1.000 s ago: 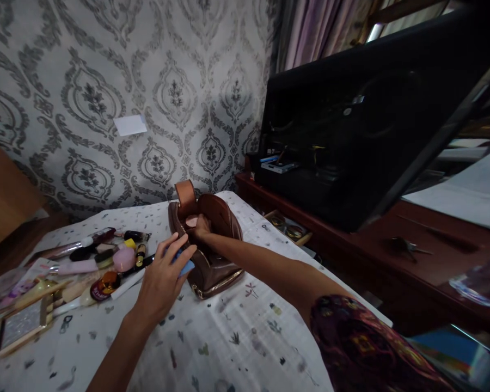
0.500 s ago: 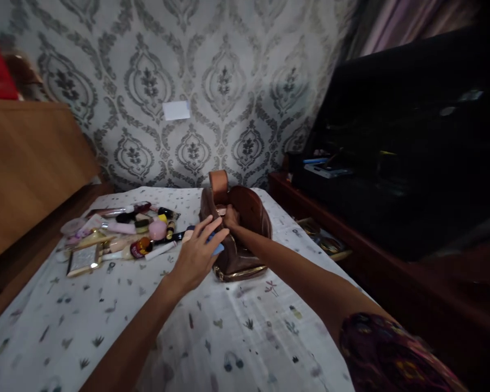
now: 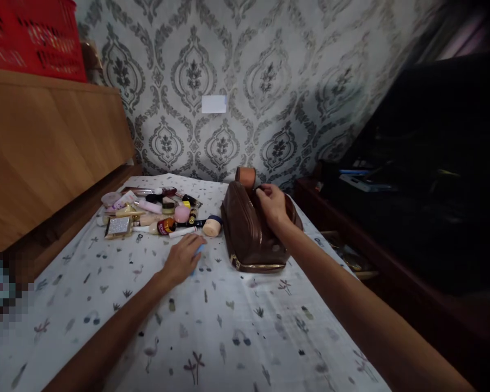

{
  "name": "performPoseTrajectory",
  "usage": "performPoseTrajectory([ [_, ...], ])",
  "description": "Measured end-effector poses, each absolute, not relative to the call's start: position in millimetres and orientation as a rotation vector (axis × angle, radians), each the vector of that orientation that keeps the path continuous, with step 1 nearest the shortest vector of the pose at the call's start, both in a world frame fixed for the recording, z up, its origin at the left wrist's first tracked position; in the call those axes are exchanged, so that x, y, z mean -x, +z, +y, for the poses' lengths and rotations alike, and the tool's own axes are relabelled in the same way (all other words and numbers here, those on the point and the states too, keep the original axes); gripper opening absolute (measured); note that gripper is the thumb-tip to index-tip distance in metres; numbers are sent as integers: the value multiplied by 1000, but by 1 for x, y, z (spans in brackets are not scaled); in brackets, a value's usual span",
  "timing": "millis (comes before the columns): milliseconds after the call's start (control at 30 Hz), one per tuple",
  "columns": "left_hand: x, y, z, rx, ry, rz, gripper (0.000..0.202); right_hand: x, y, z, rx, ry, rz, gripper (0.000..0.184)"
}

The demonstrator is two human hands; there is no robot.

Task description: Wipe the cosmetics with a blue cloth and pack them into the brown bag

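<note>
A brown leather bag (image 3: 245, 231) with gold zips stands on the patterned cloth, its tan strap loop (image 3: 245, 176) up at the back. My right hand (image 3: 274, 206) is at the bag's top opening, fingers pinched together near a small dark bit; what they hold is hidden. My left hand (image 3: 183, 257) rests low over the cloth, left of the bag, with fingers curled over a small blue object (image 3: 200, 249) that is mostly covered. Just beyond it lies a cream jar with a dark blue lid (image 3: 212, 226). Cosmetics, including a pink round container (image 3: 182, 213), lie in a heap farther left.
A glitter-topped palette (image 3: 118, 226) and a white tube (image 3: 183, 232) edge the heap. A wooden cabinet (image 3: 57, 147) with a red basket (image 3: 36, 38) stands left. Patterned wall behind; a dark shelf with a large black panel (image 3: 441, 179) rises at the right.
My left hand has drawn away from the bag, down and left, with the blue object. My right hand has come up from inside the bag to its opening. The camera view has turned left.
</note>
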State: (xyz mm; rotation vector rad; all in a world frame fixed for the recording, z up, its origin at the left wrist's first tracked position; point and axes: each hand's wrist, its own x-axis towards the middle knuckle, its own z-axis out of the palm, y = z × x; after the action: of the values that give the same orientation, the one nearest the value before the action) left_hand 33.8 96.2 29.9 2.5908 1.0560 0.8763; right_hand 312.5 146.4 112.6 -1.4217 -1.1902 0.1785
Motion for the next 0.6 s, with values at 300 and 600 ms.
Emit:
performPoseTrajectory([
  [300,-12,4,105,-2443,939,1230,28,-198,77,95,1414,-31,-2125,41],
  [600,-5,-4,111,-2394,1004,1134,24,-172,44,127,1945,-85,-2002,43],
])
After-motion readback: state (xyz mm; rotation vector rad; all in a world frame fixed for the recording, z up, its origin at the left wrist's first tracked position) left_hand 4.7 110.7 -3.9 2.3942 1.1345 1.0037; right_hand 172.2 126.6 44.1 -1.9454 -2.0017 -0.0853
